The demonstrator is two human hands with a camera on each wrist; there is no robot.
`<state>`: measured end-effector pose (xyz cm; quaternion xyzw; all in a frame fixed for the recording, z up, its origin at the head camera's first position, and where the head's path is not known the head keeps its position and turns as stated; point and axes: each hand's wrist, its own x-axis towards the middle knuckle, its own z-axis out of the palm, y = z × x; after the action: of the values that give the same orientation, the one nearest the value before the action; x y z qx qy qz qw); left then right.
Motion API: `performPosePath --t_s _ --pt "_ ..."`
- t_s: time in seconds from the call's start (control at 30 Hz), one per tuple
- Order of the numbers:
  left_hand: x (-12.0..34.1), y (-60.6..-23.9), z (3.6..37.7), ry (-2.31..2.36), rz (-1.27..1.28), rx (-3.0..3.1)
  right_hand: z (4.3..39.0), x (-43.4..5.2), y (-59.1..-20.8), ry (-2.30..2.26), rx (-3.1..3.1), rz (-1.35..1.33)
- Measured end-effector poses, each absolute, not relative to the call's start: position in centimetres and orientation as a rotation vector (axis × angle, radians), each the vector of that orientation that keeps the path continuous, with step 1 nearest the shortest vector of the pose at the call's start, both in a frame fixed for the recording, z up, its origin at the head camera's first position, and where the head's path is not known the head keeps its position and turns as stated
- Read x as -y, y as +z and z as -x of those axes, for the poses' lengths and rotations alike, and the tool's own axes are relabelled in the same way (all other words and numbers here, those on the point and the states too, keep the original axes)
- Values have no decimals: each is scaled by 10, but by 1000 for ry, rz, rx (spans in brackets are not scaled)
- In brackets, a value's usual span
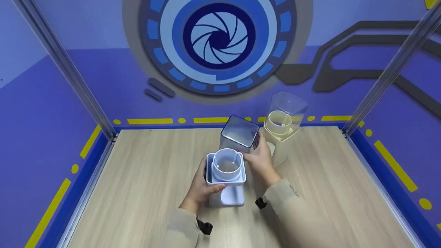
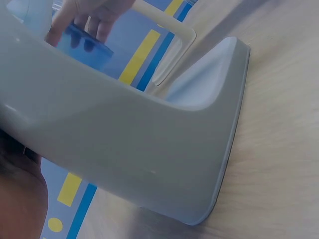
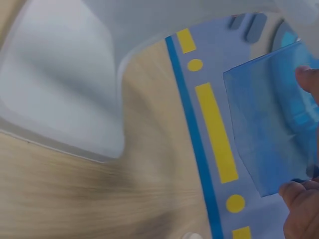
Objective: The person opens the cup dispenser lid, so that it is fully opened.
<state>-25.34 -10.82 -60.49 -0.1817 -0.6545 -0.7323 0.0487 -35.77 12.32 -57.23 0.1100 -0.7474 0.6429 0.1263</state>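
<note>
Your left hand (image 1: 201, 187) grips the pale blue plastic dispenser base (image 1: 226, 179).
Your right hand (image 1: 260, 159) holds the clear bluish square container (image 1: 239, 134) just behind it.

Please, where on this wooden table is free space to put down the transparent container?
The table is bare left of the left hand, up to the blue border. Its front right, beside the right hand, is bare too. The middle back is crowded: white dispenser base, blue-tinted container, cream dispenser.
</note>
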Motion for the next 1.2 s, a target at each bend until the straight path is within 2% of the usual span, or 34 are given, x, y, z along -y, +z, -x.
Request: performPosePath --t_s 0.5,0.83,1.07,1.2 --pt "110 -609 252 -2170 543 2059 368 -106 -612 1921 2263 -323" --pt "110 -609 254 -2170 585 2019 368 -101 -618 1763 2379 -361" --pt "109 -610 255 -2148 575 2035 374 -102 -625 2136 2175 -477" --pt "109 -609 256 -2157 581 2032 378 -107 -632 2317 2112 -434"
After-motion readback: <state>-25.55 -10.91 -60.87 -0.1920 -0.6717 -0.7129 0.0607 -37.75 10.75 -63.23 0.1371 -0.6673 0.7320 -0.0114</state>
